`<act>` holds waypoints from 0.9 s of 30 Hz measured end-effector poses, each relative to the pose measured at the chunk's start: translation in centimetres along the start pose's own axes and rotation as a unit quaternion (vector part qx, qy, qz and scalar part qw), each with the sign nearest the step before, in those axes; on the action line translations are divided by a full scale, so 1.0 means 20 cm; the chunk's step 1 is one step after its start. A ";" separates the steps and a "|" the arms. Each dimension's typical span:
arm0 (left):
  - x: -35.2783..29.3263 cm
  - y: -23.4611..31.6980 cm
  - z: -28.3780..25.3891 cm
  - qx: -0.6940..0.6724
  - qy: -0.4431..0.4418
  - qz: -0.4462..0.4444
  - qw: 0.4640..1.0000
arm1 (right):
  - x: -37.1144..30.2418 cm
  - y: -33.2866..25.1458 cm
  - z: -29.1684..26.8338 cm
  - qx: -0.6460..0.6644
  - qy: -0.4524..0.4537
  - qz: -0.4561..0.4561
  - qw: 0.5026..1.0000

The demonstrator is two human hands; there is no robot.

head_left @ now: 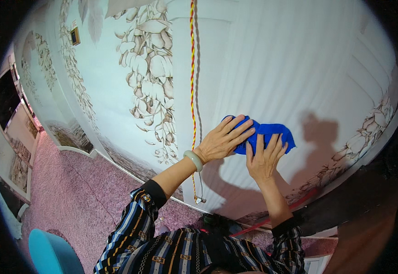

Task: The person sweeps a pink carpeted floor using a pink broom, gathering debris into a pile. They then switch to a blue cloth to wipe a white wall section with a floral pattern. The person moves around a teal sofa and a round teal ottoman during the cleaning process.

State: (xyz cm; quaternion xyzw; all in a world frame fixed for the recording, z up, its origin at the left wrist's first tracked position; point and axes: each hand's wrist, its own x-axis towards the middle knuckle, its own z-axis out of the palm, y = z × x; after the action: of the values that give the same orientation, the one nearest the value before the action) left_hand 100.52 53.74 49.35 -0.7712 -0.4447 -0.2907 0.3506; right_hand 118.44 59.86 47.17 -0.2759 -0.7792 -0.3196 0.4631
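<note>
A bright blue cloth (275, 130) lies pressed against a pale wall panel (263, 68) printed with flowers and curtain-like folds. Across the cloth's left part my left hand (219, 141) rests with its fingers stretched out flat; a pale bangle (193, 160) circles that wrist. My right hand (264, 165) is on the lower right part, fingers spread and pointing up. Neither hand wraps round the cloth, and some of it is hidden under them. Just left of the cloth, a twisted red and yellow cord (192, 82) hangs down the panel and passes behind my left wrist.
Pink carpet (84, 187) covers the floor at lower left, where a turquoise rounded seat or bin (52, 251) stands. A small framed plate (75, 35) is on the wall at upper left. Dark and brown surfaces (368, 233) lie at lower right.
</note>
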 end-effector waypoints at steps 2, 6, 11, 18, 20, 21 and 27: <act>0.06 -0.10 -0.10 0.022 0.002 0.002 1.000 | 0.15 -0.05 -0.02 -0.002 0.039 0.006 0.999; 0.41 -0.26 -0.33 0.140 0.187 -0.077 0.969 | 0.69 -0.03 -0.14 -0.035 0.113 0.014 0.993; 0.63 -0.31 -0.39 0.076 0.347 -0.096 0.930 | 0.96 0.00 -0.23 -0.034 0.145 -0.041 0.988; 0.24 0.10 0.04 -0.047 0.138 -0.015 0.989 | 0.19 0.15 -0.05 -0.007 0.047 0.061 0.997; 0.33 0.14 0.04 0.006 0.122 -0.001 0.993 | 0.17 0.22 -0.09 -0.081 0.064 0.096 0.990; 0.41 0.15 0.02 0.006 0.114 0.014 0.993 | 0.24 0.26 -0.13 -0.109 0.079 0.115 0.984; 1.09 0.17 -0.25 0.031 0.191 0.137 0.972 | 0.66 0.67 -0.32 -0.147 0.233 0.200 0.940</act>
State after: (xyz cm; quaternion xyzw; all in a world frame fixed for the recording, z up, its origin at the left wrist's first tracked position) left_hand 112.46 59.05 67.88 -0.7435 -0.2688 -0.3680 0.4894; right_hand 126.13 65.47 64.55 -0.4085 -0.5232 -0.3866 0.6402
